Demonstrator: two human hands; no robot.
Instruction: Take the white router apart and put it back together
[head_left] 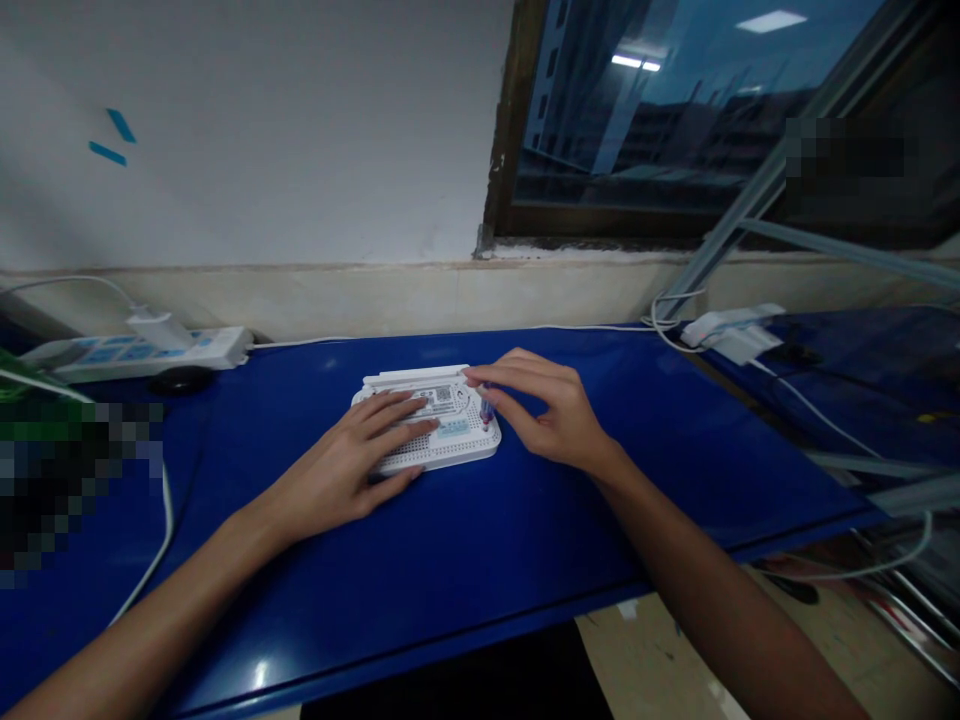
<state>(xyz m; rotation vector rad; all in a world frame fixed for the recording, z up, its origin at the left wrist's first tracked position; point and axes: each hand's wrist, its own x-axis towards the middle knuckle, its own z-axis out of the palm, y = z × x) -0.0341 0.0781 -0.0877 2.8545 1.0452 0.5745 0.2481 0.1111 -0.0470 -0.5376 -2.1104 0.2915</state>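
A white router [476, 437] with a perforated underside lies face down on the blue table [465, 560]. Printed labels and a pale blue sticker show on its underside, and folded white antennas run along its far edge. My left hand [367, 440] lies spread over the router's left part, fingers on the labels and thumb along the near edge. At the right corner, my right hand [551, 405] grips a small screwdriver [487, 408] with a clear purplish handle. It stands upright, its tip end down at the router's corner; the exact tip contact is too small to tell.
A white power strip [217, 348] with a plugged-in adapter stands at the back left, a black oval object [181, 380] before it. Another white power block [735, 332] with cables sits at the back right, beside a metal frame [720, 255]. A white cable [166, 500] crosses the left side.
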